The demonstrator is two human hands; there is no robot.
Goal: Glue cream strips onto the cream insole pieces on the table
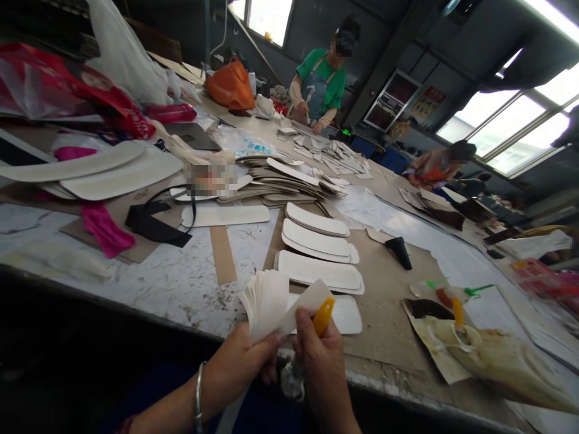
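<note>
My left hand point(251, 355) is closed round the lower part of a fanned stack of white strips point(266, 301). Beside it, my right hand point(319, 355) grips a tool with a yellow handle point(324, 316), the handle pointing up. A whitish, blurred clump point(292, 380) shows below that hand; whether it belongs to the tool I cannot tell. Between thumb and fingers, the same hand also pinches one white strip point(312, 298), angled off the stack. Just beyond the hands, rounded white pieces point(319, 269) lie in short overlapping piles on brown board point(384, 313).
A stained pouch point(511, 355) with a yellow handle sticking out lies at right, near a black cone point(398, 252). Larger piles of pieces point(284, 181), black straps point(158, 223) and bags point(67, 84) cover the far left. Two people work farther along the table.
</note>
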